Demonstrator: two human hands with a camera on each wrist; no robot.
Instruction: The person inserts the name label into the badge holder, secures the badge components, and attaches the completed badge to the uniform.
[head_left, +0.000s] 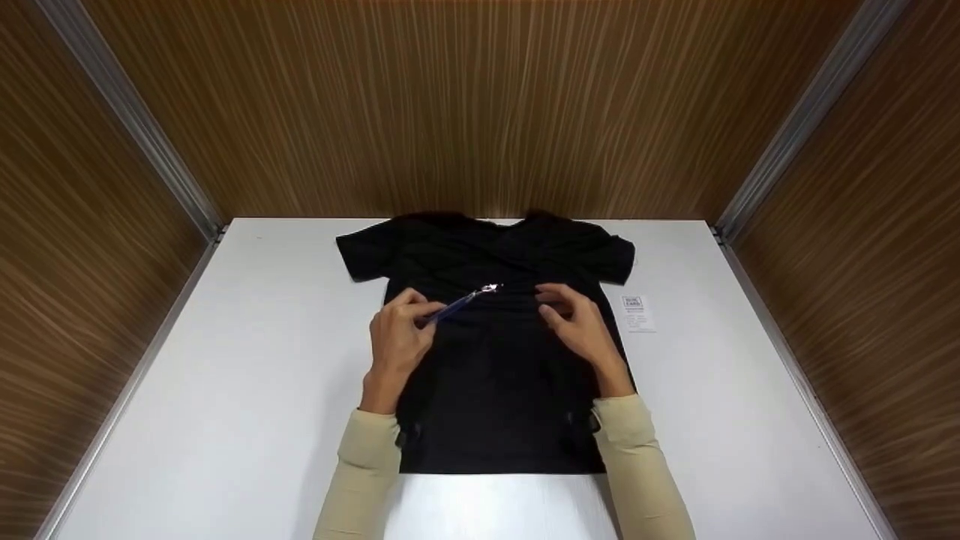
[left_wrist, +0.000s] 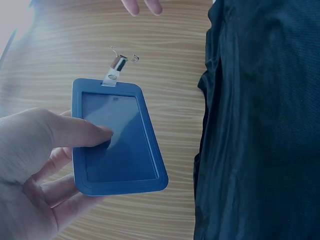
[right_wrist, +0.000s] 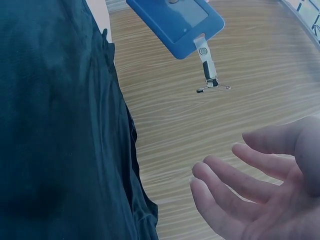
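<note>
The black shirt (head_left: 495,390) is lying spread on the desk (head_left: 285,330). The left hand (head_left: 397,330) is pinching the blue badge holder (left_wrist: 125,152) between thumb and fingers above the shirt, its metal clip (head_left: 490,288) pointing over the shirt's middle. The right hand (head_left: 579,322) is hovering over the shirt's right side, fingers loosely bent and apart from the thumb, holding nothing. A white printed card (head_left: 637,313) is lying just beside the shirt's right edge

Left hand (head_left: 399,331) pinches; right hand (head_left: 580,325) loosely curled; 2 forearms (head_left: 358,476) extended.
</note>
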